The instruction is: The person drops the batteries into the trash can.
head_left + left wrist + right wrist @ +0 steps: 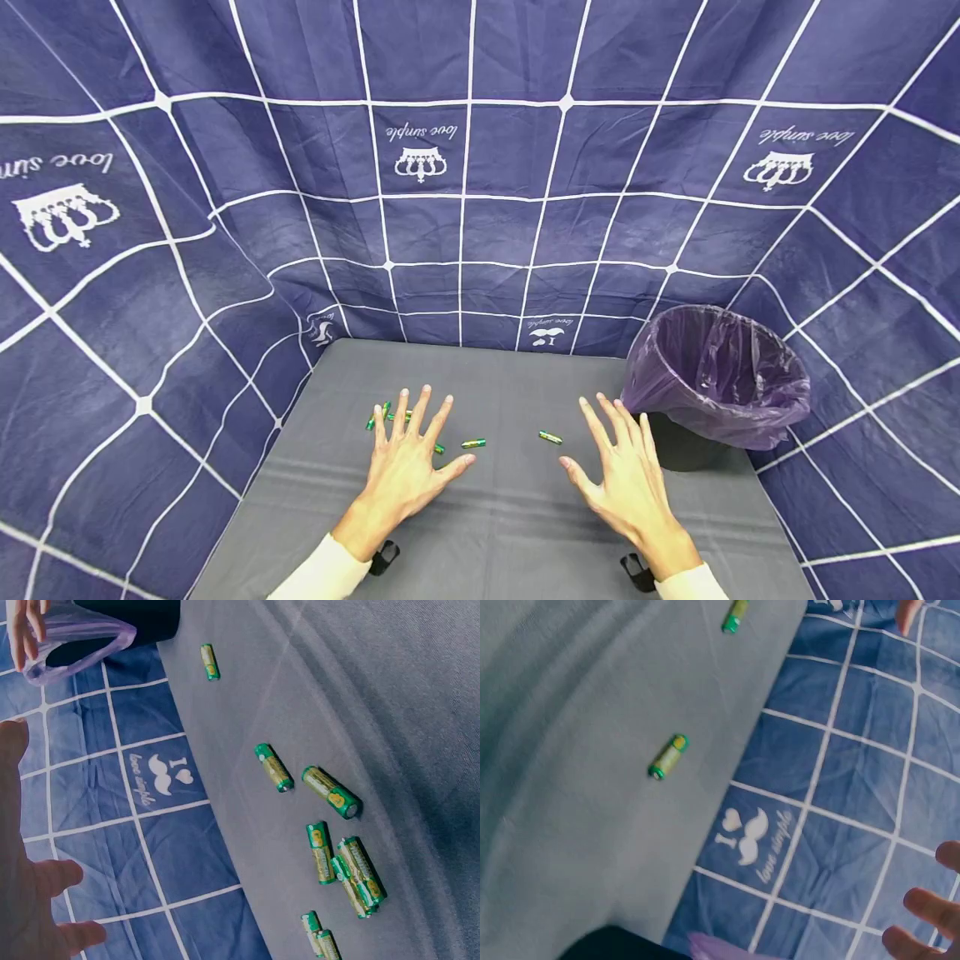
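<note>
Several green AA batteries lie on the grey table (510, 533). My left hand (417, 435) is spread flat with straight fingers and holds nothing. A small heap of batteries (387, 413) lies just beyond its fingertips, seen closer as the battery cluster (352, 874) in the left wrist view. Two more batteries (473, 443) lie beside its thumb. My right hand (617, 442) is also spread and empty. A lone battery (550, 437) lies just left of its fingers, the same battery (667, 756) in the right wrist view.
A black bin lined with a purple bag (716, 375) stands at the table's right rear corner, close to my right hand. Blue cloth with a white grid (465, 208) walls the table at the back and sides.
</note>
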Tool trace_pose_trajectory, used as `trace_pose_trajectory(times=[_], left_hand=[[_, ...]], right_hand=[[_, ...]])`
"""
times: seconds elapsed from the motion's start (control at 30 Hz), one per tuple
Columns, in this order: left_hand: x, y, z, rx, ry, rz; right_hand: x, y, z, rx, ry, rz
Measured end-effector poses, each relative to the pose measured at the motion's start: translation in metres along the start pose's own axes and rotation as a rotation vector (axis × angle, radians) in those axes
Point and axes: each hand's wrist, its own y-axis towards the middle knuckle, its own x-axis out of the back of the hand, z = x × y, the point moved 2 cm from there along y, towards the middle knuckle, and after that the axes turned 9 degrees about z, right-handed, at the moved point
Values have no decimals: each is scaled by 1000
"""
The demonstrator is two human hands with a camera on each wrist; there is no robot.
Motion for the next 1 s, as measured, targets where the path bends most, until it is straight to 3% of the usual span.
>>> trace_pose_trajectory(times=[0.3, 0.43, 0.53, 0.73, 0.9, 1.0], left_hand=[[3, -1, -7, -38, 18, -54], [5, 2, -13, -67, 16, -65], [6, 5, -20, -98, 0, -72], [6, 11, -39, -156, -12, -94], [8, 22, -59, -200, -47, -81], [11, 31, -72, -224, -73, -70]], right_hand=[[45, 14, -21, 57, 52, -278], [69, 20, -41, 18, 74, -405], [87, 19, -63, -69, 86, -442], [115, 10, -112, -358, 95, -393], [131, 3, -154, -625, 141, -282], [138, 3, -175, -733, 207, -189]])
